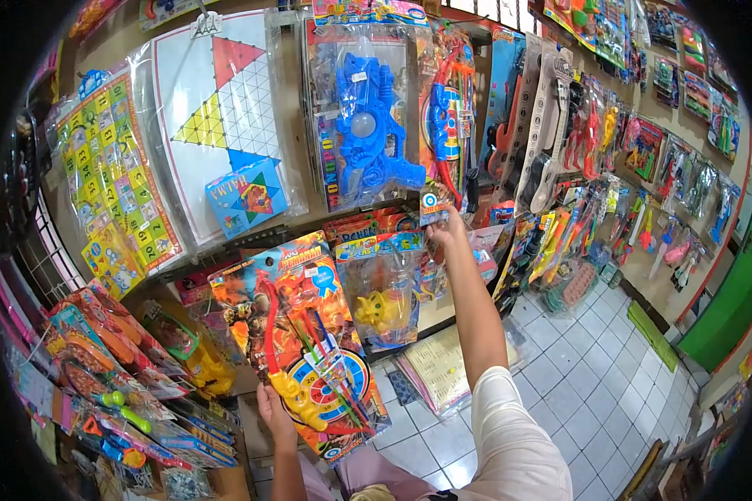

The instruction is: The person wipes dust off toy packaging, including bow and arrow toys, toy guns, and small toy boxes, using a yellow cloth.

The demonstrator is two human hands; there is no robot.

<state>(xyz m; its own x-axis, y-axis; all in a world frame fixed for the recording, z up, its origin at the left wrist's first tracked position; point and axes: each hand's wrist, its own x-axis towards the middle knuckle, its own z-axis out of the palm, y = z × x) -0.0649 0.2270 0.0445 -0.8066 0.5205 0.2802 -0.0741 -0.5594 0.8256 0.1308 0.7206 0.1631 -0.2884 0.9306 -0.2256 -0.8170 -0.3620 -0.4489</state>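
My left hand (pixel 276 417) grips the lower left edge of a toy bow-and-arrow set (pixel 297 334) on an orange card in clear plastic. The card shows a red bow, coloured arrows, a yellow piece and a round blue target, and it tilts to the left. My right arm reaches up to the rack, where my right hand (pixel 445 227) is closed at the bottom edge of a second toy bow-and-arrow set (pixel 448 125) hanging there. Its fingertips are partly hidden. Beside that pack hangs a blue toy gun (pixel 372 134) in plastic.
A halma board (pixel 221 108) and a yellow snakes-and-ladders sheet (pixel 113 167) hang on the left. Below hangs a bagged yellow toy (pixel 380 309). A paper stack (pixel 443 367) lies on the tiled floor (pixel 576 367). Toy packs (pixel 643 150) line the right wall.
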